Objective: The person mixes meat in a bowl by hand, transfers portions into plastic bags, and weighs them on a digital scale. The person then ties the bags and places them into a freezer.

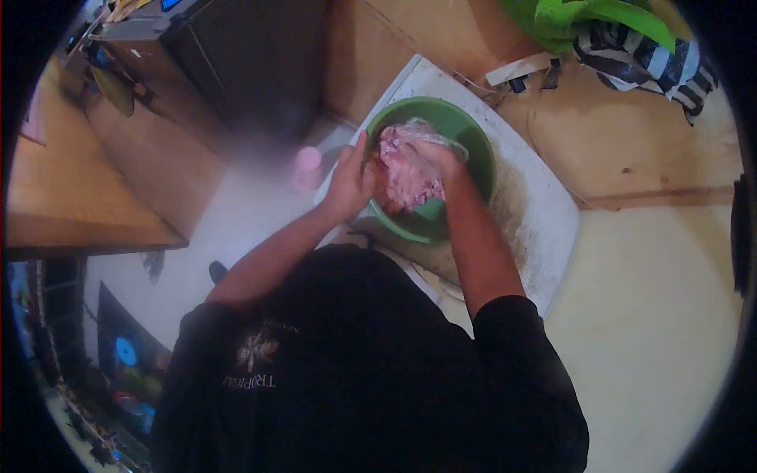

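A green basin sits on a white, stained tabletop. Inside it lies a pink, moist mass that looks like raw minced meat, heaped toward the basin's left side. My left hand grips the basin's left rim, thumb along the edge. Reaching in from the right, my right hand is down in the meat, its fingers hidden there. Clear plastic film lies crumpled around that hand and over the meat's upper part.
A pink cup stands left of the tabletop. Beyond it rises a dark cabinet, with a wooden surface at far left. Wooden wall panels border the back right, where a green cloth and a striped cloth hang.
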Tool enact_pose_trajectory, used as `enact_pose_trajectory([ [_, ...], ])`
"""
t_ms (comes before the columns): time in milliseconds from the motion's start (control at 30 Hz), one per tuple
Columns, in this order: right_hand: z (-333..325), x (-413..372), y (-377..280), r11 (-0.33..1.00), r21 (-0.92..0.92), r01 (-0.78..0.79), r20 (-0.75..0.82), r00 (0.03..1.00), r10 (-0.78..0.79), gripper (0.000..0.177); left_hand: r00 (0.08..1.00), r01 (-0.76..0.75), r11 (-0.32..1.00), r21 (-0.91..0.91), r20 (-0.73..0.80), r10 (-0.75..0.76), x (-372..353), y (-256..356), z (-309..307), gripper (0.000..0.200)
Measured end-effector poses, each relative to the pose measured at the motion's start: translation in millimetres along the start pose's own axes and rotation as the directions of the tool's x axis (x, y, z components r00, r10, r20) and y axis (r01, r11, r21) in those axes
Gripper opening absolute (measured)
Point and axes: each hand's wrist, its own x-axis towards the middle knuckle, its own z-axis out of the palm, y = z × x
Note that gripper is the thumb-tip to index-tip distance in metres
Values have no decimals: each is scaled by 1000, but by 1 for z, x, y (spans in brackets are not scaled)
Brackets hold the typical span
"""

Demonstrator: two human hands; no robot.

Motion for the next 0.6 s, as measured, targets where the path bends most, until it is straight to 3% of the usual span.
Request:
enact_pose_trajectory([
  [100, 17, 6, 11, 991, 41, 130, 26, 991, -131, 31, 1000, 20, 1000, 18, 10, -21, 3, -1, -1, 62],
  [200, 47, -2, 26, 943, 50, 330, 8, 944, -330, 32, 996, -76, 997, 12, -54, 77, 14, -12, -5, 58],
  [267, 40, -44, -53, 863, -243, 444, 24, 892, -452, 34, 978, 134, 991, -22, 162, -129, 33, -10, -18, 53],
  [300, 39, -55, -86, 750, -597, 286, 188, 958, -216, 39, 987, -17, 999, 30, 162, 12, 47, -16, -20, 56],
  [333, 42, -62, -90, 630, -747, 211, 214, 974, -73, 42, 987, -15, 999, 30, 160, 10, 57, -20, -20, 56],
  [367, 46, -70, -93, 465, -867, 176, 236, 969, 72, 45, 973, -106, 994, 37, 209, 96, 67, -25, -20, 55],
  [400, 47, -76, -86, 448, -880, 160, 196, 980, 35, 45, 949, -197, 980, 40, 260, 180, 75, -30, -20, 55],
  [533, 8, -85, -41, 626, -767, 141, 90, 990, -112, 45, 945, -202, 978, 44, 272, 183, 90, -32, -12, 54],
  [600, -24, -73, -10, 766, -639, 69, 79, 997, -24, 45, 971, 52, 993, 105, 229, -75, 86, -6, -21, 54],
])
